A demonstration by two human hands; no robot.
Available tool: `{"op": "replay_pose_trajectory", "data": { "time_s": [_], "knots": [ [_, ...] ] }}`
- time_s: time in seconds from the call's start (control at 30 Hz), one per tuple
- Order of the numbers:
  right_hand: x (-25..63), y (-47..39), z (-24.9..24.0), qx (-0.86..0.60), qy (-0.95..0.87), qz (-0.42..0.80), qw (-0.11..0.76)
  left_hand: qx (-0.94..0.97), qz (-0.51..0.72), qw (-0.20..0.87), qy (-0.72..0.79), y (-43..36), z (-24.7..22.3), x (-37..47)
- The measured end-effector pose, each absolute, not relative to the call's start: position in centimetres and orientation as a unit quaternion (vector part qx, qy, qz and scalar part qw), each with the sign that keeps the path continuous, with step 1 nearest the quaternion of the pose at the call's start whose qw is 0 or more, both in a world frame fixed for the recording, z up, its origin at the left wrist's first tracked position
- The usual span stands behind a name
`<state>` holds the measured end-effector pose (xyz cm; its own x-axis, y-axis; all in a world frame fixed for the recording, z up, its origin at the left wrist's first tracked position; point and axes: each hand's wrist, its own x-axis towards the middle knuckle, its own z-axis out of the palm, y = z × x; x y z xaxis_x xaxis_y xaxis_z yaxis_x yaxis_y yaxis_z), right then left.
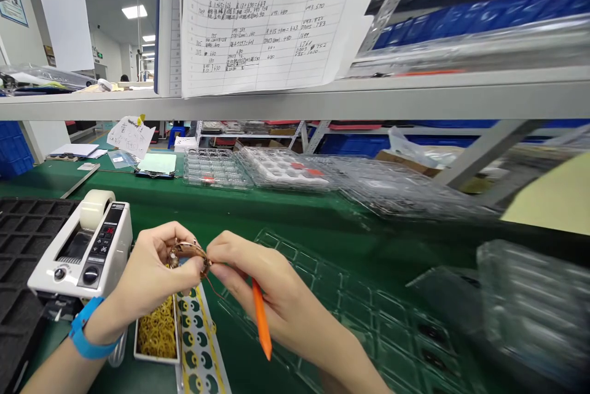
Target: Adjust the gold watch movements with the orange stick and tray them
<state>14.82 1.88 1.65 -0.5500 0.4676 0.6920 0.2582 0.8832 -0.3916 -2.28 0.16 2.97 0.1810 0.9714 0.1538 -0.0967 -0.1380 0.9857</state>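
The green table (pixel 221 209) fills much of the lower frame. On it, a clear tray (pixel 375 308) lies right of centre, and a tape machine (pixel 85 249) stands at the left. Near the centre, the left hand (pixel 157 265) is closed in a pinch; the right hand (pixel 271 283) has its fingertips together and an orange stick (pixel 262 320) tucked inside. The small ring (pixel 188 249) is in the left pinch, with the right fingertips at its edge; what exactly they grip cannot be told. The step appears to be fine edge work, calling next for a steady left hold and light right fingertips.
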Motion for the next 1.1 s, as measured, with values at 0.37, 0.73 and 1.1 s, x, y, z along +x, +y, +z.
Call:
{"op": "replay_pose_trajectory", "data": {
  "time_s": [0.37, 0.73, 1.1],
  "knots": [
    [14.8, 3.0, 1.1, -0.264, -0.832, 0.306, 0.380, 0.559, 0.521, 0.530, 0.367, 1.0, 2.6, -2.4],
    [13.6, 2.7, 1.1, -0.363, -0.736, 0.408, 0.400, 0.756, 0.553, -0.078, 0.342, 2.2, -0.6, -2.0],
    [14.9, 2.0, 0.7, -0.388, -0.680, 0.272, 0.559, 0.753, 0.525, -0.114, 0.379, -3.0, -3.8, -3.0]
  ]
}}
